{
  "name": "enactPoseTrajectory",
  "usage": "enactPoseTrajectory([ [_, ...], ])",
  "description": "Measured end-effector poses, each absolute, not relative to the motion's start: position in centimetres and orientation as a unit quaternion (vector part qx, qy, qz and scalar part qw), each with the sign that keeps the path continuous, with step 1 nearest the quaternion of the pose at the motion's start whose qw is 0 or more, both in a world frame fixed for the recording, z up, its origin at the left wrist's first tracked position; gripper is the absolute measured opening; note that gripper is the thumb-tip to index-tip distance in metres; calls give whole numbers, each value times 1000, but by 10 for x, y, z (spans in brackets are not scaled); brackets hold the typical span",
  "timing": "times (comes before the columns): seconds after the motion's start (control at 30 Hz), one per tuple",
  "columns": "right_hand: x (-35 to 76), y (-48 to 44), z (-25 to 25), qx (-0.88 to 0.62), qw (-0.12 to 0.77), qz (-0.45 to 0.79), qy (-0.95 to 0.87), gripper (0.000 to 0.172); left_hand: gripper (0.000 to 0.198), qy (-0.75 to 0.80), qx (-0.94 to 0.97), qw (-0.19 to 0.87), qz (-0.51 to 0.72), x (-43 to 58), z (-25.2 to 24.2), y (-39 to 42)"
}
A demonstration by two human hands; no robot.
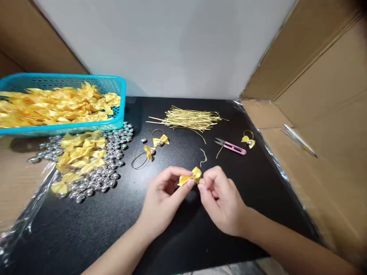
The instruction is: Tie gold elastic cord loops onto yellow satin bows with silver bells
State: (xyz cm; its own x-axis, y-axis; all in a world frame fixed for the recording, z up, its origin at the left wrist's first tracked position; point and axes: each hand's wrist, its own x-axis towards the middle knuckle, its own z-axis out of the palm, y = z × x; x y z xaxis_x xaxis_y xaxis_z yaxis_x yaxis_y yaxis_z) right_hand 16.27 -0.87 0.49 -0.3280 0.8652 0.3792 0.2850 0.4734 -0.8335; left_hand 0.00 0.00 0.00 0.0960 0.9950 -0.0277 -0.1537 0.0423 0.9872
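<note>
My left hand (164, 198) pinches a small yellow ribbon bow (189, 177) between thumb and fingers above the black table (86, 229). My right hand (219, 198) is closed in a pinch at the bow's right end, where a thin gold cord (204, 157) rises from it. Behind the hands lie two finished bows with gold loops and silver beads (160, 140) (149, 152). A third finished bow (248, 140) lies to the right. Pink thread snips (233, 147) rest near it.
A bundle of gold cords (190, 118) lies at the back. A heap of silver beads (109, 160) with loose yellow bows (82, 151) sits left. A teal basket (122, 99) full of bows stands at far left. Cardboard walls (323, 114) close in both sides.
</note>
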Motion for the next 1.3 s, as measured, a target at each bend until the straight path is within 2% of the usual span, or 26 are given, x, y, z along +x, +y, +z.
enactPoseTrajectory([
  [1.3,162,-8,8,-403,419,307,-753,22,12,439,496,554,504,-1,1,0],
])
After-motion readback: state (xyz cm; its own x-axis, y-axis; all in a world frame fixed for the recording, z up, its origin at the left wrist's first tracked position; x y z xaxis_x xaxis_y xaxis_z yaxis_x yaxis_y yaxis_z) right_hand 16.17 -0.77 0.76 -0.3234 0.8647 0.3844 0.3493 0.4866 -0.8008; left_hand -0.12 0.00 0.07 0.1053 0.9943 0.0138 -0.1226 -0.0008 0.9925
